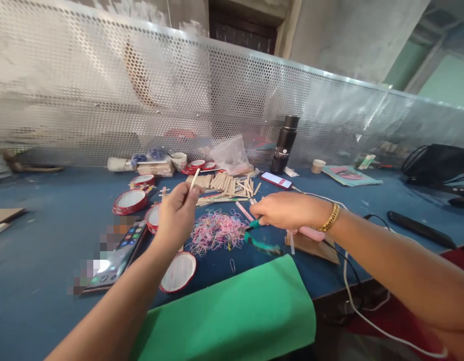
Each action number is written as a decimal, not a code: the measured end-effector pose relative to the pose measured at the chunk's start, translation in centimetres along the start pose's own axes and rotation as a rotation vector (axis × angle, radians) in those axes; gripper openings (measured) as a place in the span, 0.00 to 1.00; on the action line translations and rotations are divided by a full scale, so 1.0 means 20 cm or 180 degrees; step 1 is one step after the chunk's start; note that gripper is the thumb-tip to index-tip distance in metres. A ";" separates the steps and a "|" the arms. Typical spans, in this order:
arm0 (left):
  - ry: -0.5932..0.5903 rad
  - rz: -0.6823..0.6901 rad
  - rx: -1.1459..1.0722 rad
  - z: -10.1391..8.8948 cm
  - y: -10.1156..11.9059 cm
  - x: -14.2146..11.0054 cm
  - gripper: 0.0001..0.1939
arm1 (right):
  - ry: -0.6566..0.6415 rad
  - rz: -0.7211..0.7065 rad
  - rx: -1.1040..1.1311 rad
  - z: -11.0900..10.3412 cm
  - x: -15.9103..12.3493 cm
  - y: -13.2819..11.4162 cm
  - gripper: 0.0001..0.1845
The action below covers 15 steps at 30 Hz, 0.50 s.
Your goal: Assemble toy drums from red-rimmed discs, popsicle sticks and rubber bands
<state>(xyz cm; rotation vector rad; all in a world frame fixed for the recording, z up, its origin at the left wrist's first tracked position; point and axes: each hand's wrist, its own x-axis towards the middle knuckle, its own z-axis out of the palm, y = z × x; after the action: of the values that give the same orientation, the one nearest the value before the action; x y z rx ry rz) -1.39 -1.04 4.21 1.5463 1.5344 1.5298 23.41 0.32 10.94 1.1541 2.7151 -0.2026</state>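
Observation:
My left hand (pixel 177 210) is closed, pinching a short wooden stick (pixel 194 178) that points up past the thumb. Over the middle of the table, my right hand (pixel 279 208), a gold bracelet at its wrist, has curled fingers on one handle of teal-handled pliers (pixel 262 243). The jaws of the pliers rest at the edge of a tangled heap of pink and pale rubber bands (pixel 216 230). Behind the heap lie many loose wooden sticks (pixel 227 183). A white round piece with a red rim (pixel 178 272) lies below my left hand, and similar red-rimmed rounds (pixel 130 200) sit further left.
Green sheet (pixel 232 316) covers the near edge. A large phone (pixel 119 255) lies left; a smaller phone (pixel 276 180) lies at the back by a black bottle (pixel 285 145). A glue gun (pixel 310 233) rests on cardboard under my right wrist. White cable (pixel 348 281) hangs off the right edge.

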 end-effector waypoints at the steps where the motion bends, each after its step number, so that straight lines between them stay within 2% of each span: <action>1: -0.0023 0.0060 -0.0007 0.00 0.00 -0.01 0.11 | -0.0133 -0.0034 0.0027 -0.02 0.01 0.01 0.09; 2: -0.0093 0.0065 -0.0053 0.01 0.01 -0.01 0.11 | -0.0143 -0.0045 0.0055 -0.04 0.01 0.02 0.08; 6: -0.0492 -0.0062 -0.0256 0.04 -0.01 -0.03 0.12 | 0.0299 -0.0074 0.0263 -0.01 -0.02 0.06 0.06; 11: -0.0943 -0.0230 -0.0284 0.06 -0.01 -0.05 0.15 | 0.0972 0.0004 0.0613 0.14 -0.11 0.09 0.05; 15: -0.1399 -0.0537 -0.0433 0.08 0.01 -0.08 0.18 | 0.1608 0.0142 0.0813 0.24 -0.16 0.08 0.03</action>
<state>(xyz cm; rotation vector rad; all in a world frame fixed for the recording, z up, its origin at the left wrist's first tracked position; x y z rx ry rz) 0.46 -1.97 3.44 1.5076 1.2462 1.0863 27.30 -1.74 6.79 1.5102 3.1632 -0.2928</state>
